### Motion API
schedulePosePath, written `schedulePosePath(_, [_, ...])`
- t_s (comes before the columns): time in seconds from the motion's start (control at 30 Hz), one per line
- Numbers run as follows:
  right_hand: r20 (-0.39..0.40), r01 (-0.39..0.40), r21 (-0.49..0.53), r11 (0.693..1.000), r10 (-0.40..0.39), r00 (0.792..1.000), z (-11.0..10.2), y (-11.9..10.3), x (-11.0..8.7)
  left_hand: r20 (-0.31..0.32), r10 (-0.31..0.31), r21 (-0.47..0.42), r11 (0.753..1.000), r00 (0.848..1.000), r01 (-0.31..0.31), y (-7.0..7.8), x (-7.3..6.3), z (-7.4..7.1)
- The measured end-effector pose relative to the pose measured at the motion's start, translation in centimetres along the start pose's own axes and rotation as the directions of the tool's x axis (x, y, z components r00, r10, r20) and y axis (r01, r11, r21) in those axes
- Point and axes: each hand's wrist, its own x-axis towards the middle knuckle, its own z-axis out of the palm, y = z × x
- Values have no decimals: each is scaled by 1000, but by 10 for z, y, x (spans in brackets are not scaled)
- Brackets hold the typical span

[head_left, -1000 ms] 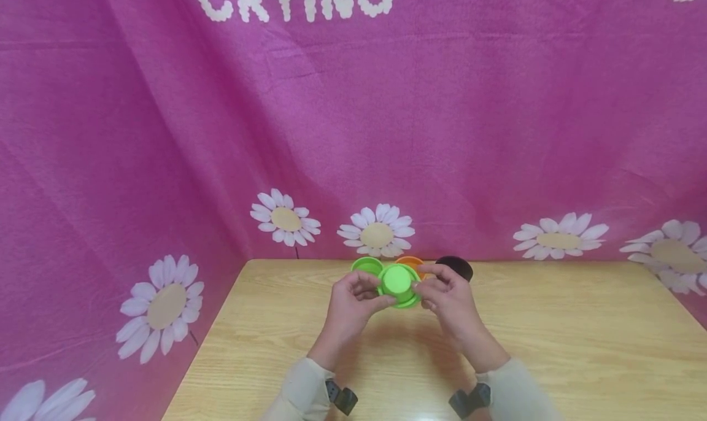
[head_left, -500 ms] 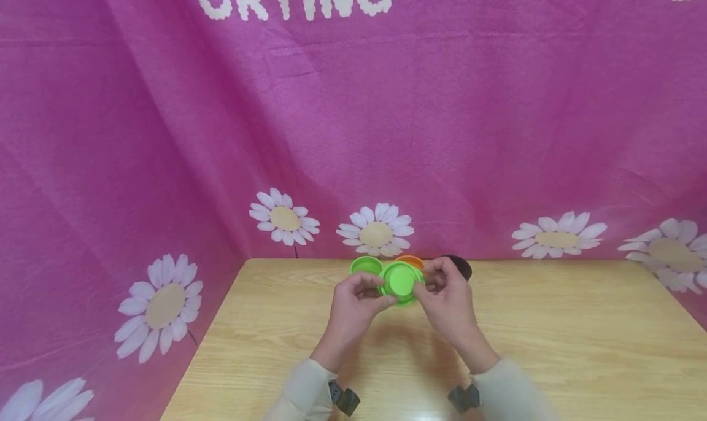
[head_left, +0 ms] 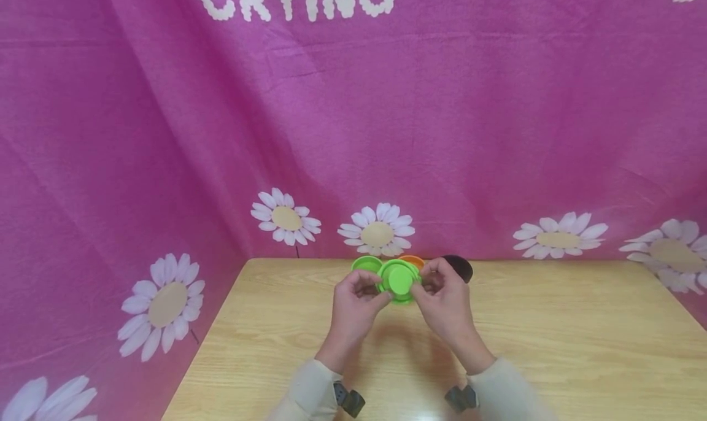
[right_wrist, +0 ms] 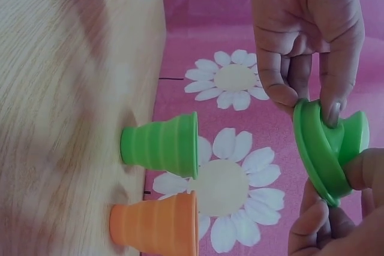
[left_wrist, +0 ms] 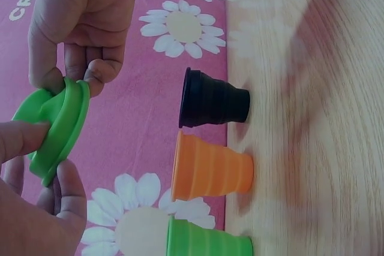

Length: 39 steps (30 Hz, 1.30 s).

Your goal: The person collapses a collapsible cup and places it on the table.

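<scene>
Sleeves [head_left: 309, 387] of pale cloth come in nearest, with a dark wrist-worn device [head_left: 349, 401] at each cuff. Beyond them, the left hand [head_left: 353, 301] and right hand [head_left: 447, 301] meet over the bench [head_left: 248, 353]. Each grip is clamped on the same green collapsible cup [head_left: 400, 281], thumb and fingers pinching opposite sides of it. That cup is in the air, clear of the bench, tilted with its base up towards the head and its rings partly folded flat.

Pressing unevenly could fold one side further than the other and leave the rings skewed; since the hold is by fingertips alone, a sudden give in the soft-looking wall might also pop the cup free. Dropped or swung forward, it could knock the cups behind, whose narrow bases would probably tip easily.

Those stand upright near the far edge, mouths up: another green cup [right_wrist: 161, 146] on the person's left, an orange cup [left_wrist: 213, 167] in the middle, a black cup [left_wrist: 213, 99] on the right. Farthest back hangs a magenta cloth [head_left: 442, 132] printed with white daisies [head_left: 377, 234].
</scene>
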Motion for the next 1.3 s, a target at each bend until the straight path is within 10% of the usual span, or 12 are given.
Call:
schedulePosePath(0.67, [12, -3, 32, 999, 3, 1000, 2, 1, -5, -116, 23, -42, 999, 993, -28, 0, 2, 13])
schedulePosePath(1.03, [61, 192, -1, 981, -191, 980, 2, 5, -3, -103, 101, -58, 992, 990, -108, -4, 1, 9])
schedulePosePath(1.3, [92, 188, -31, 982, -184, 979, 4, 3, -3, -77, 121, -68, 990, 990, -126, -3, 0, 7])
